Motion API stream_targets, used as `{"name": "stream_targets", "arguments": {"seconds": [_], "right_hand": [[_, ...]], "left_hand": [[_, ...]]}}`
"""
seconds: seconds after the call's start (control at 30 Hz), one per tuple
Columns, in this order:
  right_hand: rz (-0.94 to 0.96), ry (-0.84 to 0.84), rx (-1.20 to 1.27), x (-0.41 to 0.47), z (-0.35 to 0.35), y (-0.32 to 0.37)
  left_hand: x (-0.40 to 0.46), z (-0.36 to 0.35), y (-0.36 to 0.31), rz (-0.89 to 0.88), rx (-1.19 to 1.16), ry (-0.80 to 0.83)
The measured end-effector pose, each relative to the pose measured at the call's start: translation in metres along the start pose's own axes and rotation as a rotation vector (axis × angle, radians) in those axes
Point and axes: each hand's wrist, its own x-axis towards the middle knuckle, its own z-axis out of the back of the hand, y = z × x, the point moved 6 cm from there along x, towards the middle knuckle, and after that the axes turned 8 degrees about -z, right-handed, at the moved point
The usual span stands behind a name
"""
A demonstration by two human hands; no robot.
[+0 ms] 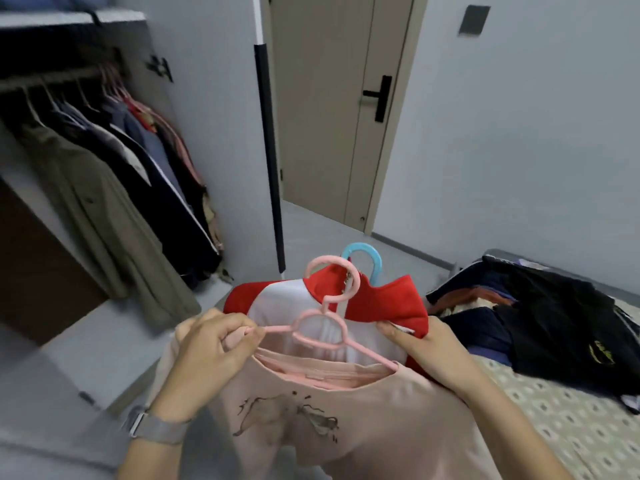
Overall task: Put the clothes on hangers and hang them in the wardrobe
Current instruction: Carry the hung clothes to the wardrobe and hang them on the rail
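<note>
- Open wardrobe [52, 140] at the left: dark rail near the top, hung with a row of garments, among them an olive-green coat [100, 216], dark jackets and a reddish patterned piece at the rail's right end.
- Beige door [332, 109] with a black lever handle straight ahead, set in a pale grey wall.
- Bed with a patterned, dotted cover [568, 420] at the right, carrying a loose heap of dark clothes [540, 317], mostly black and navy, one with a yellow emblem.
- Pale pink T-shirt with a dark sketch print on the chest [346, 420] held up in the foreground, neckline open toward the camera.
- Red-and-white top [391, 299] just behind the pink T-shirt, already on a light-blue plastic hanger [367, 258], whose hook rises above its collar.
- Pink plastic hanger [325, 327] across the pink T-shirt's neck opening: right arm tucked inside the neckline, left arm and hook outside.
- Left hand [214, 344], grey watch strap on the wrist, grip clamped around the left end of the pink plastic hanger and the shirt's shoulder fabric.
- Right hand [426, 344], grip pinching the lower edge of the red-and-white top at the pink T-shirt's right shoulder.
</note>
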Motion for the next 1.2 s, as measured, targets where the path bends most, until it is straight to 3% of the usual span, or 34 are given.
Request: {"name": "stream_targets", "arguments": {"seconds": [0.33, 0.53, 0.8, 1.2], "right_hand": [[0.131, 0.288, -0.090, 0.073, -0.080, 0.061], [0.215, 0.349, -0.165, 0.127, -0.139, 0.121], [0.155, 0.395, -0.036, 0.188, -0.193, 0.193], [0.219, 0.532, -0.089, 0.320, -0.288, 0.284]], "left_hand": [[-0.031, 0.046, 0.067, 0.283, 0.077, -0.138], [0.001, 0.092, 0.124, 0.328, 0.146, -0.156], [0.060, 0.145, 0.199, 0.330, 0.205, -0.099], [0.140, 0.203, 0.279, 0.448, 0.171, -0.193]]}}
